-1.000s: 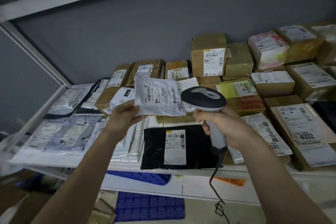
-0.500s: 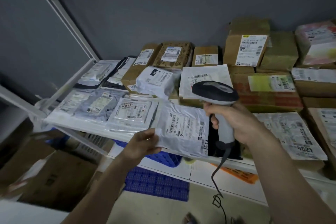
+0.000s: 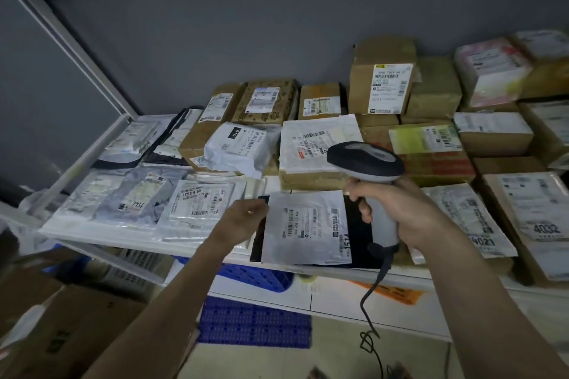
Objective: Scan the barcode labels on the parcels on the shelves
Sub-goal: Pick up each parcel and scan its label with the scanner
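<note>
The left hand [image 3: 246, 215] now rests at the left edge of the grey mailer [image 3: 308, 228], fingers curled at that edge; whether it is pinching or just letting go I cannot tell. A second ago this mailer was held up in front of the scanner; half a second ago it was coming down; now it lies flat on the black mailer [image 3: 358, 231] at the near edge of the shelf [image 3: 101, 237]. Judging by that, its label has been read and the next parcel is due.

The right hand [image 3: 400, 212] is wrapped round the handle of the scanner [image 3: 366, 163], head aimed over the far parcels, its cable [image 3: 369, 292] hanging below.

Count: one scanner, two hands. To the left lie about five or six soft mailers. Behind them a white bag marked 010 [image 3: 240, 148] sits on a box. Cardboard boxes number roughly a dozen towards the far right, though blur there makes this uncertain.
</note>
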